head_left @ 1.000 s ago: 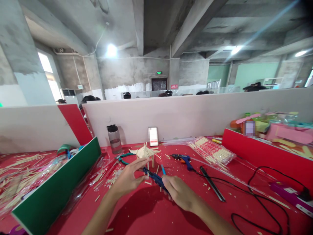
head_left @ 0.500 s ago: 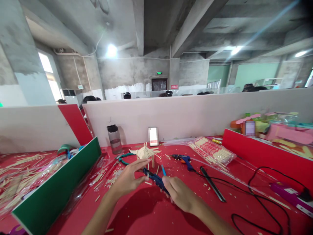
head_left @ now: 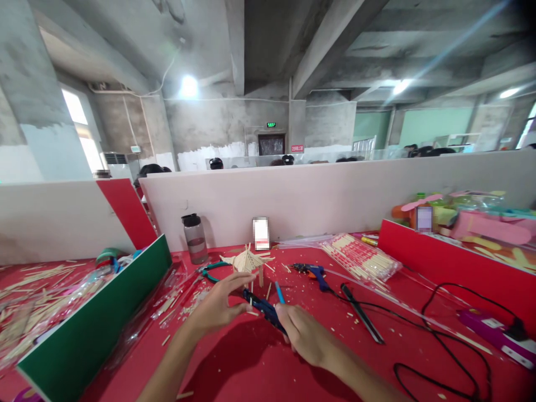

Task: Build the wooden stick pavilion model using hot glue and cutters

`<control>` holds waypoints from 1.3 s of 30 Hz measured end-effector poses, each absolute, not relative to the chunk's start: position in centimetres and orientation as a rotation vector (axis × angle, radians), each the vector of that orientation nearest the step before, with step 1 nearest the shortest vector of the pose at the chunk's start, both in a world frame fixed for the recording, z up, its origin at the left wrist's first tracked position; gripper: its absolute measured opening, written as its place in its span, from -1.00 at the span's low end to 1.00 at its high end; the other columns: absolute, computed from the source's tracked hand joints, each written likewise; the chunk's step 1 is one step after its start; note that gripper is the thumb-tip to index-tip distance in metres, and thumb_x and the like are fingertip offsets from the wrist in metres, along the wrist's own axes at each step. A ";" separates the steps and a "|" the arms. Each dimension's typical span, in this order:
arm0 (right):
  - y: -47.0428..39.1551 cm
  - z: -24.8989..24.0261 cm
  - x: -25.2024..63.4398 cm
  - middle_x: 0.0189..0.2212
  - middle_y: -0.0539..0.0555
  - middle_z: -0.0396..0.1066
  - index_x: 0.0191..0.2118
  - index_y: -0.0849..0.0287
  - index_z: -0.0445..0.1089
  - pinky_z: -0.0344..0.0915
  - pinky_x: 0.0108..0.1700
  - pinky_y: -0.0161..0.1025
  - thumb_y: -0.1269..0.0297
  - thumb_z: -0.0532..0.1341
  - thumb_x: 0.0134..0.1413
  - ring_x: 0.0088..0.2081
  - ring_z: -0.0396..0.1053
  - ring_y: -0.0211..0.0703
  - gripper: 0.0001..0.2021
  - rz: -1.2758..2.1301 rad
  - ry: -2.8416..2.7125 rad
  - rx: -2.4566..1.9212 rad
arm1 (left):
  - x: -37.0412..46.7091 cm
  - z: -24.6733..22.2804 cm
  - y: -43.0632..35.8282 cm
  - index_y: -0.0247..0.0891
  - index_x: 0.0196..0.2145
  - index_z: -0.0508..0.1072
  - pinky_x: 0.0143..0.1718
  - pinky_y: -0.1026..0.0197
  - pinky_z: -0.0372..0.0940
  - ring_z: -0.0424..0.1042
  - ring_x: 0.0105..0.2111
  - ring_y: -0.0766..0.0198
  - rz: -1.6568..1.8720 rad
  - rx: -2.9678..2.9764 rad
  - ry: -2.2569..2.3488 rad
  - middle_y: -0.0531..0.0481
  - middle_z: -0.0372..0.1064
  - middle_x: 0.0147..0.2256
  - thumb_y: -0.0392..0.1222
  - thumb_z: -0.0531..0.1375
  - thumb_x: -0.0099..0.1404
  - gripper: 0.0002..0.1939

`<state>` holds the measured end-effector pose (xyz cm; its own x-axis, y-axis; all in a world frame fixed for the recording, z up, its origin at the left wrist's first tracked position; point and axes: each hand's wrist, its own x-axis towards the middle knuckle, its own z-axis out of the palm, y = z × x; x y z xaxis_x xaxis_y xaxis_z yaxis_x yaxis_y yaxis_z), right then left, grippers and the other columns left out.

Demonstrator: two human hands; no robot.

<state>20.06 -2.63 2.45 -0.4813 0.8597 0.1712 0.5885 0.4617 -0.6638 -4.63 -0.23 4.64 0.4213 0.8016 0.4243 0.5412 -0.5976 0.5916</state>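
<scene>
My right hand is wrapped round the dark blue handles of a cutting tool, whose head points up and left. Near that head, my left hand has its fingers curved around a small pale stick at the tool's jaws; the fingertips partly hide what they touch. Just beyond my hands stands a little model of wooden sticks with a pointed roof and legs. A blue pen-like item lies by my right hand.
Teal-handled pliers and a bottle are at left. A glue gun, black cutter, bagged sticks and a looping black cable lie to the right. A green divider and red divider flank the red table.
The view has shifted very slightly. Both hands keep nearly the same pose around the tool, and nothing has been taken up or let go.
</scene>
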 end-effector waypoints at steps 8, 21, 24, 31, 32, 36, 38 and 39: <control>-2.4 2.1 20.0 -0.48 0.12 0.44 -0.39 0.15 0.30 0.20 -0.17 -0.18 0.08 -0.31 0.42 -0.33 0.41 -0.05 -0.44 0.725 -2.239 -1.256 | -4.4 4.9 -0.4 -0.07 0.19 0.41 0.18 0.03 0.30 0.36 0.16 0.02 0.922 2.314 1.177 -0.14 0.32 0.21 -0.10 0.34 0.23 -0.44; -1.3 1.2 20.2 -0.70 -0.04 0.28 -0.41 0.21 0.34 0.15 -0.68 -0.40 -0.22 -0.25 0.34 -0.75 0.23 -0.30 -0.33 1.466 -1.845 -1.361 | -3.9 5.0 -1.2 -0.03 0.26 0.29 0.13 0.03 0.34 0.40 0.12 0.03 0.835 2.754 1.307 -0.13 0.26 0.25 -0.12 0.17 0.39 -0.49; -1.1 1.3 20.4 -0.71 -0.06 0.27 -0.38 0.24 0.39 0.16 -0.69 -0.45 -0.19 -0.25 0.36 -0.76 0.21 -0.35 -0.31 1.596 -1.780 -1.313 | -3.7 4.4 -1.2 -0.07 0.10 0.46 -0.06 0.11 0.42 0.52 -0.08 0.10 0.859 2.997 1.338 -0.14 0.42 0.09 -0.22 0.10 0.43 -0.67; -0.6 0.3 20.1 -0.72 -0.04 0.26 -0.46 0.24 0.34 0.22 -0.68 -0.45 -0.18 -0.34 0.36 -0.76 0.22 -0.35 -0.26 1.879 -1.634 -1.323 | -3.8 4.3 -1.0 -0.18 -0.13 0.54 -0.23 0.23 0.35 0.50 -0.27 0.23 0.754 3.179 1.119 -0.08 0.54 -0.19 -0.33 0.00 0.48 -0.70; -0.5 0.1 20.0 -0.73 -0.03 0.26 -0.47 0.24 0.33 0.25 -0.66 -0.43 -0.18 -0.35 0.36 -0.76 0.23 -0.34 -0.25 1.917 -1.624 -1.321 | -3.8 4.4 -1.1 -0.18 -0.14 0.54 -0.23 0.23 0.35 0.50 -0.27 0.23 0.735 3.174 1.110 -0.07 0.54 -0.19 -0.32 0.00 0.48 -0.70; -0.1 -0.7 20.1 -0.74 -0.02 0.26 -0.47 0.24 0.33 0.28 -0.66 -0.41 -0.19 -0.38 0.35 -0.76 0.23 -0.32 -0.23 1.980 -1.617 -1.318 | -3.6 4.8 -1.2 -0.19 -0.16 0.54 -0.23 0.24 0.34 0.50 -0.27 0.23 0.717 3.187 1.038 -0.07 0.54 -0.21 -0.33 0.01 0.47 -0.71; -0.1 -1.0 20.1 -0.75 -0.02 0.25 -0.48 0.23 0.32 0.24 -0.68 -0.43 -0.21 -0.36 0.34 -0.78 0.19 -0.34 -0.24 1.963 -1.621 -1.336 | -3.5 4.8 -1.2 -0.20 -0.17 0.53 -0.23 0.25 0.34 0.50 -0.28 0.24 0.721 3.193 0.994 -0.07 0.53 -0.23 -0.34 0.00 0.47 -0.70; -0.1 -1.1 20.1 -0.75 -0.02 0.24 -0.49 0.23 0.32 0.23 -0.69 -0.43 -0.21 -0.36 0.34 -0.79 0.17 -0.34 -0.24 1.957 -1.619 -1.347 | -3.4 4.8 -1.2 -0.20 -0.17 0.53 -0.23 0.25 0.34 0.49 -0.29 0.24 0.716 3.194 0.976 -0.07 0.52 -0.24 -0.35 -0.01 0.47 -0.70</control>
